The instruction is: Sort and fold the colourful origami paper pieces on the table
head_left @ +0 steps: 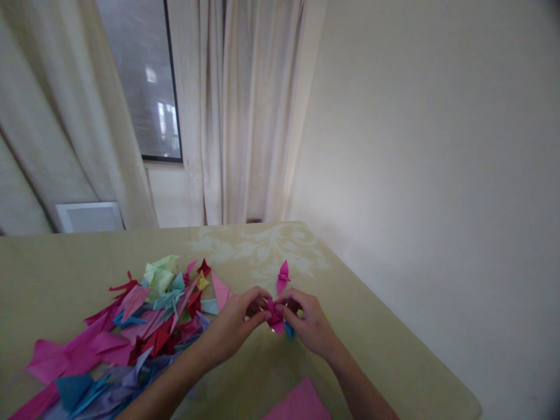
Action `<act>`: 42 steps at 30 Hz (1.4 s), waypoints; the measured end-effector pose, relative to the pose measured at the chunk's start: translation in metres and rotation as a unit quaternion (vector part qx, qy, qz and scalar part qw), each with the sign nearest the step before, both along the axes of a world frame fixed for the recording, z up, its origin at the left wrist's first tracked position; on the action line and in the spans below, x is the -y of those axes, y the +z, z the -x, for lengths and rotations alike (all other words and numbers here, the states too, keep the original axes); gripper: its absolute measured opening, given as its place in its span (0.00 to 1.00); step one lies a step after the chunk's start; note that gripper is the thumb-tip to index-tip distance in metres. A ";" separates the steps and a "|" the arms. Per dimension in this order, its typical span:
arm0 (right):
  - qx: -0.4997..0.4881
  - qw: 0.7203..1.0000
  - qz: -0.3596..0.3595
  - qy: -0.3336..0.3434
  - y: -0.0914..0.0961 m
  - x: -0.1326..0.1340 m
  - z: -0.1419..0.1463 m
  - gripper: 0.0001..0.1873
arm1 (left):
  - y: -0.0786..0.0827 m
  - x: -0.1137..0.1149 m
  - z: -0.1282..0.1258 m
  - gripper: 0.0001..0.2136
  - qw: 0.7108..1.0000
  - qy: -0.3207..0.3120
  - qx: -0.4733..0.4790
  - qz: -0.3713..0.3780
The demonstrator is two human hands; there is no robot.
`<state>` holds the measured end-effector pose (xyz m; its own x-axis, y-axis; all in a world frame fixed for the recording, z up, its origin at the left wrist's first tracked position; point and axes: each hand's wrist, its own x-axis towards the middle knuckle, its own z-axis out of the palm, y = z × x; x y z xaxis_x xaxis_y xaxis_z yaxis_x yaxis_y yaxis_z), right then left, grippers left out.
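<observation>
Between my two hands is a small magenta folded-paper piece (275, 318), pinched from both sides above the table. My left hand (240, 321) grips its left side with thumb and fingertips. On its right side, the thumb and fingers of my right hand (308, 319) are closed on it. Just beyond the hands lies a finished-looking magenta origami bird (283, 276). A blue folded paper (289, 330) shows partly behind my right hand. Nearer to me, a pink paper sheet (300, 403) lies partly out of view.
A large heap of colourful folded papers (149, 326) spreads over the left of the table (359, 326), partly behind my left forearm. A plain wall (415, 146) borders the table's right side. Curtains (254, 116) and a window (144, 81) stand beyond the far edge.
</observation>
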<state>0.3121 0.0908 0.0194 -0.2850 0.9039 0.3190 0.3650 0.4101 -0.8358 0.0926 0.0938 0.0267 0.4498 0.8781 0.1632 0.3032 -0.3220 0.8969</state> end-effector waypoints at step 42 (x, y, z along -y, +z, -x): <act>0.147 0.969 0.143 0.142 0.038 0.020 -0.044 0.10 | -0.011 -0.024 0.062 0.14 0.879 0.061 -0.465 -0.090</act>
<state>0.3560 0.0703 0.0570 -0.5750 0.8156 -0.0643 0.5103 0.2961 -0.8074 0.0310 0.1177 0.0161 0.3661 0.9267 -0.0845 0.9202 -0.3470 0.1811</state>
